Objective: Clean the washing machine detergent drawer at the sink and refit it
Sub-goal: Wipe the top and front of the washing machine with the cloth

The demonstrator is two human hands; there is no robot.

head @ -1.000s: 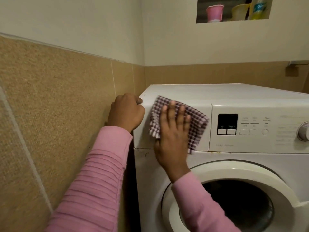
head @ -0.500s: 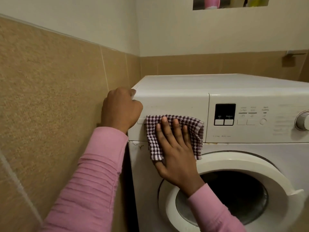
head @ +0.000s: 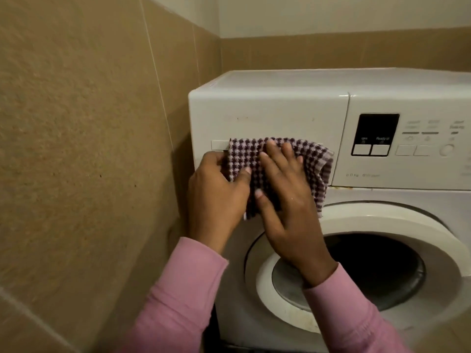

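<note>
Shows detergent drawer (head: 267,115) seated flush in washing machine (head: 331,80), its front running left to right just behind and above both hands. Presses checked cloth (head: 313,159) flat under open right hand (head: 285,189); pinches cloth's left edge with left hand (head: 216,184), nearer the handle recess (head: 219,145)

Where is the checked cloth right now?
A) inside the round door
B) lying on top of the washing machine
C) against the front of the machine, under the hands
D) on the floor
C: the checked cloth is pressed to the drawer front by the flat right hand, while the left hand holds its left edge.
</note>
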